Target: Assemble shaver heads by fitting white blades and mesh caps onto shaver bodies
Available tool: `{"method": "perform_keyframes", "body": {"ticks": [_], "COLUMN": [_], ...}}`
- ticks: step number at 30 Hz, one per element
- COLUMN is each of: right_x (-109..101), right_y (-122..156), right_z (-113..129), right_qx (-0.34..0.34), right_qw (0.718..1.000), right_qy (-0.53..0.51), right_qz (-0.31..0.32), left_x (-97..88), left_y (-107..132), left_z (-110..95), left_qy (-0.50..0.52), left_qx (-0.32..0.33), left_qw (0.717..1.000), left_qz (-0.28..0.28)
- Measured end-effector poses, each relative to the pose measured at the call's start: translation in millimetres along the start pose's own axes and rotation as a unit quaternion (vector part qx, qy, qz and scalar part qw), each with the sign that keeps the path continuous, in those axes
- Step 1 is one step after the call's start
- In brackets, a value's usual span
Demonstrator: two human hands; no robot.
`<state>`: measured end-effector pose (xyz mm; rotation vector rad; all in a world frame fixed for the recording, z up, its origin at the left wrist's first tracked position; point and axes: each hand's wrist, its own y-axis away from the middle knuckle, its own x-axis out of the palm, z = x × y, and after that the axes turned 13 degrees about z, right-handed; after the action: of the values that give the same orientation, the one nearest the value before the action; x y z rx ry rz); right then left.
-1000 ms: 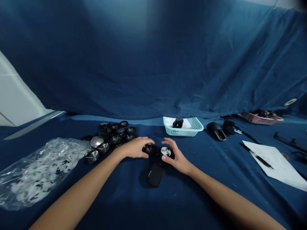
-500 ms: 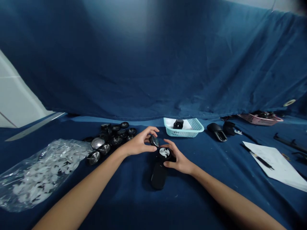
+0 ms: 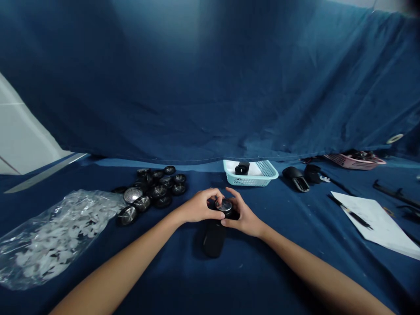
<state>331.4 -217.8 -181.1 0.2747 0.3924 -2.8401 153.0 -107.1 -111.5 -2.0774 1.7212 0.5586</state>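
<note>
In the middle of the blue cloth, a black device with a long handle (image 3: 214, 240) has a round head at its far end. A round black cap with a shiny face (image 3: 224, 204) sits over that head. My left hand (image 3: 204, 204) grips the cap's left side between thumb and bent fingers. From the right, my right hand (image 3: 244, 217) curls its thumb and fingers around the head, which is partly hidden. To the left lies a cluster of similar round black caps (image 3: 158, 191), one with a silver mesh face (image 3: 133, 195). Beside them, a clear plastic bag (image 3: 62, 234) holds many small white pieces.
A light blue basket (image 3: 251, 180) behind my hands holds a black part (image 3: 242, 168). Rightward lie a black casing (image 3: 295, 178), a white sheet (image 3: 377, 225) with a dark pen-like tool (image 3: 356, 217), and a pink basket (image 3: 356, 162). A blue curtain (image 3: 197, 87) hangs behind.
My left hand has moved right and down, bringing the cap onto the device's round head. The white pieces seen in the head are now covered. My right hand stays around the head.
</note>
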Motion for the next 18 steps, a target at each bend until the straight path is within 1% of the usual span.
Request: {"method": "perform_keyframes", "body": {"ticks": [4,7,10,11,13,15,18], "right_x": [1.7,2.5,3.2,3.6,5.1,7.8,13.9], "right_y": [-0.8,0.2,1.9,2.3,2.7,2.5,1.6], "right_z": [3.0,4.1,7.0,8.6,11.9,14.2,13.8], "right_qx": [-0.006,0.007,0.031,0.037,0.048,0.065,0.081], "right_qw": [1.0,0.999,0.996,0.996,0.997,0.997,0.997], "right_qy": [0.01,0.041,0.083,0.085,0.054,0.004,-0.017], "right_qz": [0.004,-0.003,-0.005,0.002,0.024,0.03,-0.004], "left_x": [-0.2,0.6,2.4,2.7,2.4,0.4,-4.9], "left_y": [0.2,-0.2,-0.6,-0.6,-0.1,1.0,3.6], "left_z": [-5.2,-4.0,-2.0,-1.9,-3.0,-5.4,-9.5], "left_qy": [-0.051,-0.08,-0.045,-0.026,0.004,0.019,0.062], "left_qx": [-0.013,-0.065,-0.118,-0.129,-0.143,-0.145,-0.147], "left_qw": [0.999,0.994,0.991,0.99,0.989,0.989,0.987], "left_qz": [0.0,-0.02,-0.039,-0.04,-0.041,-0.029,0.011]}}
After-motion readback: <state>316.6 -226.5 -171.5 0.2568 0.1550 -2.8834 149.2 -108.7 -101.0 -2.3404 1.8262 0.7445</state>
